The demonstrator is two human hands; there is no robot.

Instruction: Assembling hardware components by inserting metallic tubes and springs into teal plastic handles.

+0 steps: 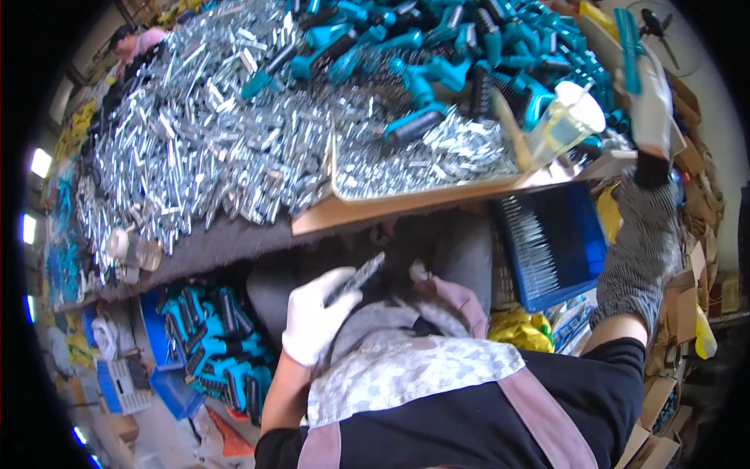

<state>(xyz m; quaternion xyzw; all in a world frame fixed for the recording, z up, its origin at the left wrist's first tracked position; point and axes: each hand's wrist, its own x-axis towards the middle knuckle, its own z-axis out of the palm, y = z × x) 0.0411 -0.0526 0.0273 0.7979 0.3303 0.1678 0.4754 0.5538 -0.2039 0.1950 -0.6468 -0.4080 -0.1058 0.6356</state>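
My left hand (316,314), in a white glove, is closed around a narrow dark-grey and silvery metal piece (356,279) in front of my lap. The piece points up and away to the right; its lower end is hidden by the fingers. Far to the right my right hand (653,105), gloved in white and smeared by motion, is raised beside the bench with a teal plastic handle (627,51) upright at its fingers. A grey knitted sleeve covers that forearm. A big heap of teal and black handles (445,72) lies at the back of the bench.
Loose silvery metal pieces (183,144) cover the bench, some in a wood-edged tray (422,191). A translucent cup (566,125) stands at its right. Below are a blue bin (578,227) of metal strips and, left, piled teal-black handles (223,344). Cardboard boxes (680,313) line the right.
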